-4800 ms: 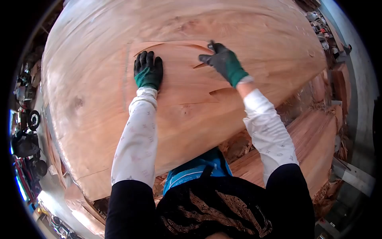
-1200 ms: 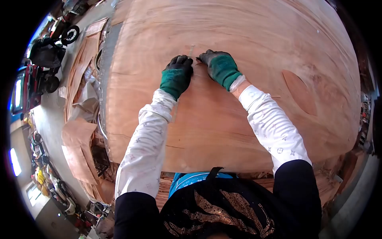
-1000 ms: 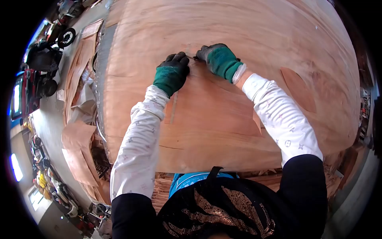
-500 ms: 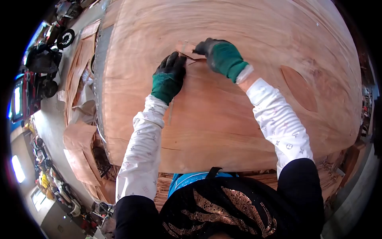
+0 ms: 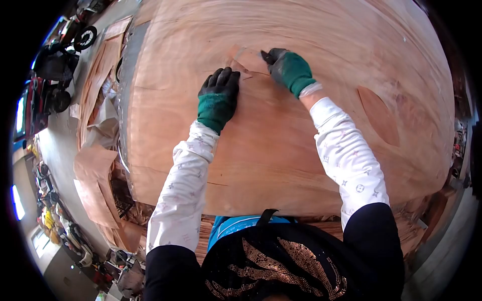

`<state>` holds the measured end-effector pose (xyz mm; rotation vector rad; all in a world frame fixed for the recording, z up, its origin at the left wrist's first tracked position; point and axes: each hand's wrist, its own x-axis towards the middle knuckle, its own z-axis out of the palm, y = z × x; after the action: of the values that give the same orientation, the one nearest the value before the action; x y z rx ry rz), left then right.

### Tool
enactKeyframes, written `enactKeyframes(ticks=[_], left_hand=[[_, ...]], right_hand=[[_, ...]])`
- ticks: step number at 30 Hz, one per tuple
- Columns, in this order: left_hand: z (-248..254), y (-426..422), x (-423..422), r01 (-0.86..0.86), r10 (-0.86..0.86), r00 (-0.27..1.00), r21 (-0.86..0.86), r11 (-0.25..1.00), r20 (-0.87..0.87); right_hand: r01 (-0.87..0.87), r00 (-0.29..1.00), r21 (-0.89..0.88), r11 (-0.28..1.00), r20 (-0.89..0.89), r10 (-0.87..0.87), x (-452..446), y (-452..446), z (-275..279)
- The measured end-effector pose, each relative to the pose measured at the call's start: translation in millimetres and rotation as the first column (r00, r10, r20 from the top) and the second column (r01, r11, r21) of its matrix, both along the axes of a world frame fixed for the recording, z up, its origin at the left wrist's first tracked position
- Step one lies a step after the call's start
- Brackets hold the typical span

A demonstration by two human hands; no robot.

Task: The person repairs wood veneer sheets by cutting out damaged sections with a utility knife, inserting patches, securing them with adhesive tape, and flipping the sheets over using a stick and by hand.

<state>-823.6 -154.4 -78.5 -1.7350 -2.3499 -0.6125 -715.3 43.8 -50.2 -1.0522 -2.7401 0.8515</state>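
Observation:
A wide sheet of reddish-brown wood veneer (image 5: 271, 165) lies under both hands. My left hand (image 5: 218, 98), in a green and black glove, rests flat on it with the fingers stretched out. Just beyond its fingertips is a small veneer patch (image 5: 246, 57) beside a dark crack in the sheet. To the right of that patch is my right hand (image 5: 290, 70), gloved alike, its fingers curled closed. Whatever these fingers hold is hidden. Further right, a darker leaf-shaped piece of veneer (image 5: 378, 115) shows on the sheet.
Torn veneer scraps (image 5: 95, 175) are heaped along the left side of the stack. Beyond them, a motorcycle (image 5: 60, 62) and a red vehicle (image 5: 34, 108) stand on the concrete floor. More layered veneer (image 5: 401, 220) shows below the near edge.
My right hand has moved to the right, off the small patch, which now lies more exposed. My left hand has drawn slightly back from the crack and stays flat.

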Motion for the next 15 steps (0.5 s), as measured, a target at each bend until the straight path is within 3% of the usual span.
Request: enactKeyframes(ticks=[4,7,8,11,12,15], left_hand=[[3.1,-6.7,3.6,0.001,-0.001,1.0,0.002,1.0,0.004],[8.7,-12.3,5.6,-0.003,0.003,1.0,-0.016,1.0,0.029],[11.1,-14.0,6.3,-0.004,0.005,0.999,-0.025,1.0,0.042],[13.0,-15.6,7.4,-0.001,0.003,0.996,-0.022,1.0,0.088],[13.2,-16.5,7.1,-0.001,0.003,0.996,-0.02,1.0,0.087],[10.7,-17.6,6.2,-0.006,0.007,0.997,-0.016,1.0,0.079]], right_hand=[[-0.063,0.994,0.02,0.998,0.094,0.061,-3.0,24.1,19.2],[-0.148,0.983,0.038,0.988,-0.101,0.151,1.8,14.1,19.0],[-0.219,0.973,0.089,0.972,-0.06,0.225,3.4,0.4,26.7],[-0.5,0.831,0.038,0.865,0.304,0.466,-1.4,-12.3,13.6],[-0.293,0.904,-0.029,0.956,0.318,0.287,2.8,-21.7,22.5],[-0.393,0.817,-0.137,0.909,0.403,0.413,-0.1,-11.0,19.3]])
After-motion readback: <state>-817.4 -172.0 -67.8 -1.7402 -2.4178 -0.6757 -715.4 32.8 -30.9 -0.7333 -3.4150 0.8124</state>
